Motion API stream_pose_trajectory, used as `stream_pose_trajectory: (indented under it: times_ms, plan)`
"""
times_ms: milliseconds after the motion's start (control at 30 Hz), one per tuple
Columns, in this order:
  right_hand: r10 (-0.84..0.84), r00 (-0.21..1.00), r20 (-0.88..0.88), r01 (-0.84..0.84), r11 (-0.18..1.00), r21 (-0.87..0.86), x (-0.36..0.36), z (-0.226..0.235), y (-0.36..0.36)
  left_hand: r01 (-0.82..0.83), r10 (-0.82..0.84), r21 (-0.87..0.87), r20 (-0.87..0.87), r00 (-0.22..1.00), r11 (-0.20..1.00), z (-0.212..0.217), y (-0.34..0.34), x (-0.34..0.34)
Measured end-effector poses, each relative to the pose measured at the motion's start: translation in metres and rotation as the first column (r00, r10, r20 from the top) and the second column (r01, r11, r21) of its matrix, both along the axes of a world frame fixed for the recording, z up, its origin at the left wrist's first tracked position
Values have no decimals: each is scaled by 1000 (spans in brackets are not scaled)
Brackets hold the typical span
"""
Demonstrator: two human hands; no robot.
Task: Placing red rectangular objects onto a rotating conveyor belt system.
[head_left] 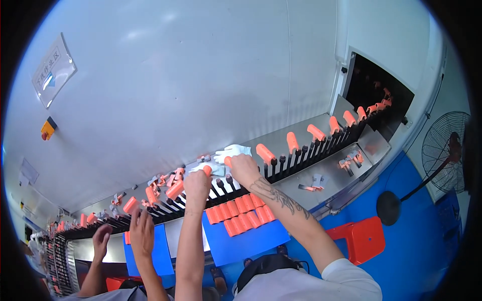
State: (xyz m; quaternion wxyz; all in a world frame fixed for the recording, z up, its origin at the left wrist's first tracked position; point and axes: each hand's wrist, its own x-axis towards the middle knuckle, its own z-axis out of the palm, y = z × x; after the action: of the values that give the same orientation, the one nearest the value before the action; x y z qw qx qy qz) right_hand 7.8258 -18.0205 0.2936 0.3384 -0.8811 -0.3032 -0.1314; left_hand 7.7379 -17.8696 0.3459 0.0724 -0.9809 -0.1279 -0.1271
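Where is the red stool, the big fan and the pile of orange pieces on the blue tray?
red stool point(365, 240), head view, on its flat seat.
big fan point(444, 150), head view, on its round wire guard.
pile of orange pieces point(241, 213), head view, on the middle of the stack.

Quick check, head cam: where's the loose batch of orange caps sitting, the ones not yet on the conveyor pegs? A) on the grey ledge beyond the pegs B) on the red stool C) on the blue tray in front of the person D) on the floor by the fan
C: the rows of orange caps lie on the blue tray, just below the person's right hand and left hand, which reach to the conveyor pegs.
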Motion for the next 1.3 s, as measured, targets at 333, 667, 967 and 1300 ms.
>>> stream_pose_trajectory:
  times_ms: [333, 667, 967, 1300]
  plan:
    - [433, 821, -372, 18, 632, 775, -3, -22, -103, 306, 148, -723, 491, 859, 620, -40, 3, -111]
    - [330, 942, -56, -302, 911, 281, -164, -191, -112, 102, -90, -430, 49, 995, 897, -191, -89, -160]
    - [353, 928, 118, -360, 932, 45, -144, -210, -159, 30, 269, -777, 253, 929, 629, -250, -162, -137]
    - [248, 962, 111, -241, 968, -74, -81, -207, -213, 68, 333, -891, 238, 912, 448, -253, -217, -58]
